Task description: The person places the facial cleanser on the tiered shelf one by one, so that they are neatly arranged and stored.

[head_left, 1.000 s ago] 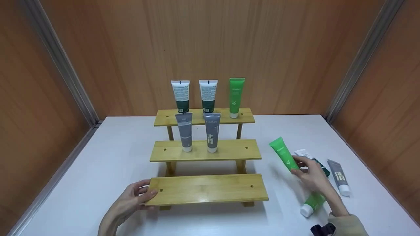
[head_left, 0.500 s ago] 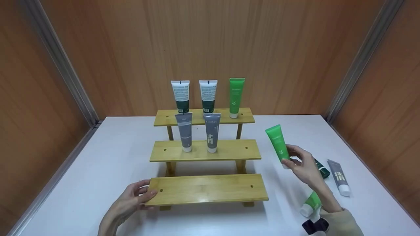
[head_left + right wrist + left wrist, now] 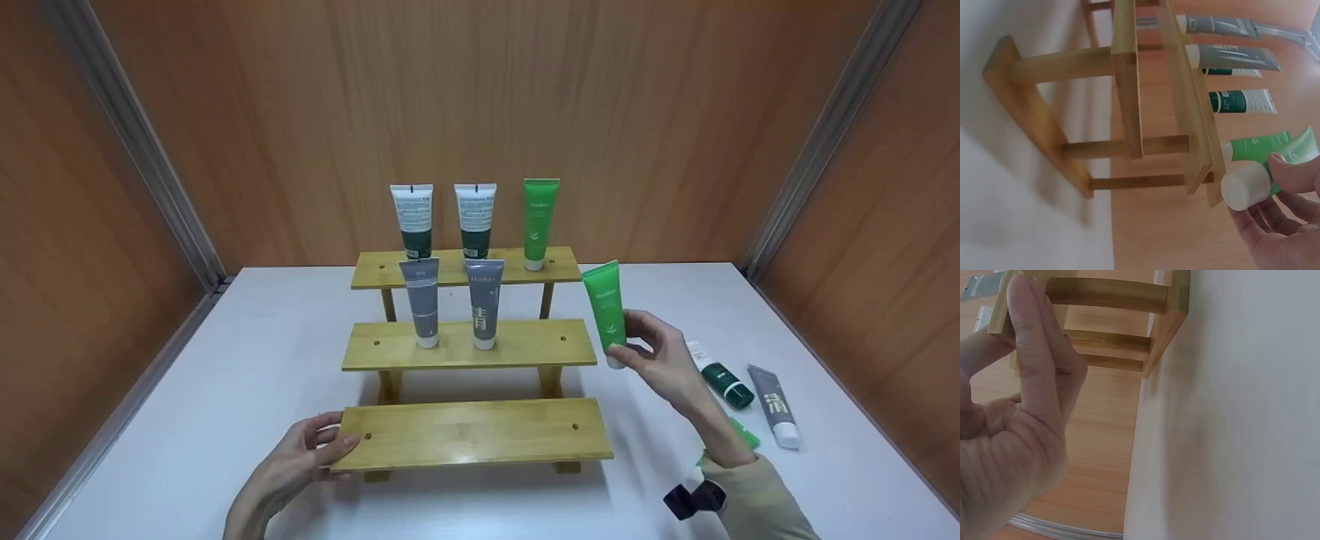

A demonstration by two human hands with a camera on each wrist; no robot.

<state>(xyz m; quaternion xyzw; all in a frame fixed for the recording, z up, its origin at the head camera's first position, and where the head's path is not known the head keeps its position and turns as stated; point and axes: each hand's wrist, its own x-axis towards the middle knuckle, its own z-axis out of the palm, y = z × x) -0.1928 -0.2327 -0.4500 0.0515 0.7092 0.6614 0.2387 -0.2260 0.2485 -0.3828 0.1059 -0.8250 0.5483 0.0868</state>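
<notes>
My right hand (image 3: 664,360) pinches a green squeeze tube (image 3: 606,304) near its white cap, held cap down and slightly tilted beside the right end of the middle shelf. In the right wrist view its white cap (image 3: 1246,185) shows close to the shelf ends. My left hand (image 3: 304,454) grips the left end of the bottom shelf (image 3: 472,433), thumb on top and fingers beneath. On the middle wooden shelf (image 3: 532,341) two grey tubes (image 3: 424,300) stand on their caps. The top shelf (image 3: 566,262) bears two white-and-dark-green tubes (image 3: 412,214) and one green tube (image 3: 540,221).
Right of the wooden stand, a white-and-dark-green tube (image 3: 727,385) and a grey tube (image 3: 775,405) lie on the white table (image 3: 187,375). Another green tube (image 3: 742,433) lies partly hidden under my right forearm. Wood panels (image 3: 480,90) enclose the back and sides.
My right hand has carried the green tube left and away from me, toward the middle shelf's right end, turning it more upright. My left hand keeps its hold on the bottom shelf.
</notes>
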